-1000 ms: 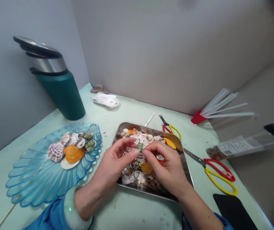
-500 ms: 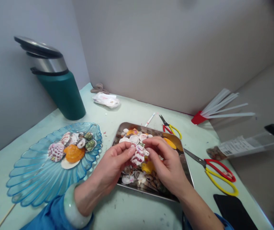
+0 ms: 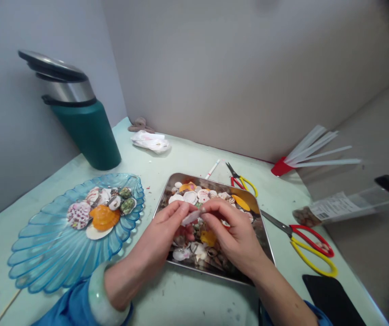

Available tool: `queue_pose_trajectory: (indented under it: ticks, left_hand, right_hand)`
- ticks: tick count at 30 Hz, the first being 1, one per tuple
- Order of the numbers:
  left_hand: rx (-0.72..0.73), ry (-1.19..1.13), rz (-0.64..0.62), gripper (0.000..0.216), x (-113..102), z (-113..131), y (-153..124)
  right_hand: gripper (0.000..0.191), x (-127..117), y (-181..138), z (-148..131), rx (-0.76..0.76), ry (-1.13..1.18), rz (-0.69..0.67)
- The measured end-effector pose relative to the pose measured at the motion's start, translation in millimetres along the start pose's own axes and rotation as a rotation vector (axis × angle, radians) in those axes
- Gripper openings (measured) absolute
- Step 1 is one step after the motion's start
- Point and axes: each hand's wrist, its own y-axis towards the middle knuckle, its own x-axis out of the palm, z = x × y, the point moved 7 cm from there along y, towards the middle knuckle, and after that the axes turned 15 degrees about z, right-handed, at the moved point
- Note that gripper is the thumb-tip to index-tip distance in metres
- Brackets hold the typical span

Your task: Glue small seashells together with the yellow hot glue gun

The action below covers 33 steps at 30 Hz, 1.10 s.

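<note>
Over the metal tray, my left hand pinches a pale seashell between thumb and fingers. It is turned nearly edge-on to me. My right hand is closed at the shell's right end, thumb and forefinger together where a small dark bit shows. Below both hands the tray holds many loose shells, among them a white one, a yellow-orange one and a yellow piece. My hands hide part of the tray's contents.
To the left lies a blue scalloped glass dish with several shells, an orange scallop among them. Behind it stands a green bottle. Large scissors, small scissors, a red cup of white sticks and a black flat object are rightward.
The shell between my hands has turned from showing its purple-and-white striped face to nearly edge-on. My right fingers have drawn in closer to my left ones.
</note>
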Motion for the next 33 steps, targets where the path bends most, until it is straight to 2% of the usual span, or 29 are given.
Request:
queue_pose_trajectory:
  ticks: [4, 6, 10, 19, 22, 27, 33]
  left_hand:
    - [0.065, -0.050, 0.053, 0.029, -2.1, 7.0, 0.0]
    - [0.066, -0.058, 0.037, 0.033, -1.2, 7.8, 0.1]
    - [0.061, -0.023, -0.001, 0.023, -0.2, 5.9, 0.8]
    - [0.053, -0.039, 0.072, 0.023, -3.3, 7.1, 1.1]
    - [0.056, -0.051, 0.046, 0.021, -0.7, 8.1, 0.6]
    - [0.046, -0.043, 0.022, 0.024, 0.3, 5.2, 0.7]
    - [0.027, 0.084, -0.056, 0.027, 2.6, 0.7, -0.1]
  right_hand:
    - [0.008, -0.5, -1.4, 3.1, 0.020, -0.070, 0.015]
    - [0.009, -1.0, -1.5, 3.1, 0.013, -0.082, 0.024]
    - [0.011, -0.2, -1.3, 2.1, 0.006, -0.082, 0.019]
    - [0.008, 1.6, -1.1, 2.9, 0.042, -0.131, -0.002]
    - [0.016, 4.1, -3.3, 2.9, 0.028, -0.169, -0.022]
    - [0.018, 4.8, -5.1, 2.2, 0.012, -0.164, -0.035]
    - [0.021, 3.6, -4.2, 4.4, 0.050, -0.151, -0.036]
